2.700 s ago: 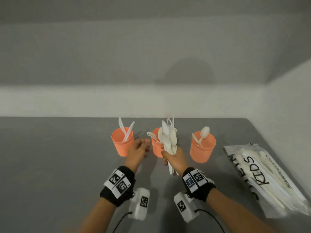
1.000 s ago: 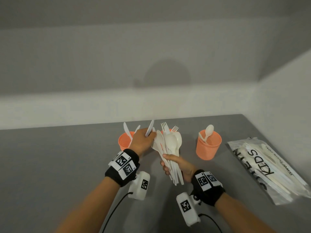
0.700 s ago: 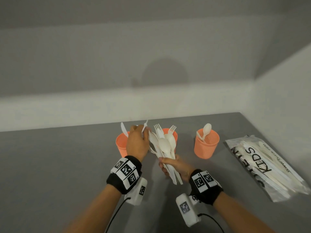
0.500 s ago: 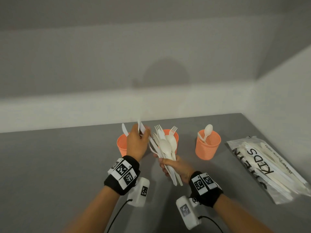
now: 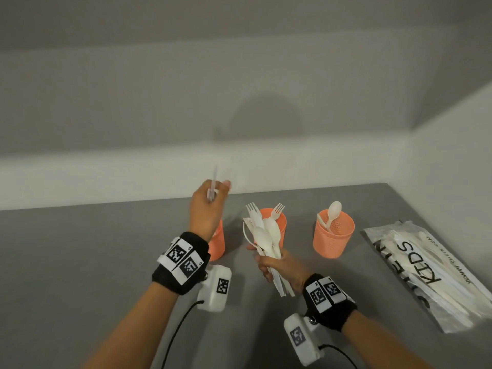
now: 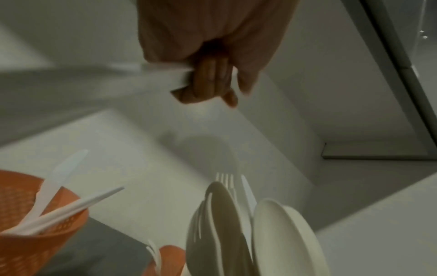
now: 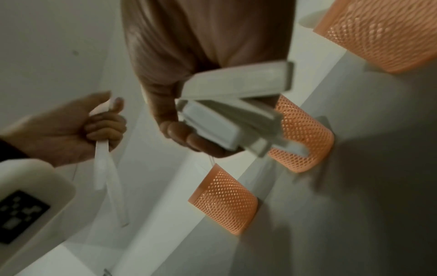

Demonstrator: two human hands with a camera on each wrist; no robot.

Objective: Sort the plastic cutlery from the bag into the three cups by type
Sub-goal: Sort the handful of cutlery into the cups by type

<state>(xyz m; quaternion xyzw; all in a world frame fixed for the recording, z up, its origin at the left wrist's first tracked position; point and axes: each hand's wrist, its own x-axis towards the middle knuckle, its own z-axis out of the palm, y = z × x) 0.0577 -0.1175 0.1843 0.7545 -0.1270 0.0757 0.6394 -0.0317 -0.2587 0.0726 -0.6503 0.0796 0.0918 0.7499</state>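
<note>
Head view, near to far: right hand low over the grey desk, fingers clenched round the handles of a mixed bundle of cutlery, spoon bowls and fork tines fanned upward in front of the middle cup. Left hand raised above the left cup, fingers and thumb pinching one white knife near its middle, one end up past the knuckles; right wrist view shows the blade end hanging below the fist. Left wrist view shows the left cup already holding two knives, so this looks like the knife cup. Middle cup has forks standing in it, right cup has spoons. Bag lies flat on the desk at far right, lettered, with more white cutlery inside, well apart from both hands. Step in hand, as I judge it: drop the single knife into the left cup. To do it well: bring the knife down over the cup mouth, lower end first, keep it near vertical so it slides in beside the two leaning knives, not across them; let go only once the tip is inside the rim. Cup is light mesh plastic, probably tips easily, so no sideways push on the rim. Keep the right-hand bundle gripped firmly and clear of the cup so nothing slips out mid-drop. Plenty left to sort.
</note>
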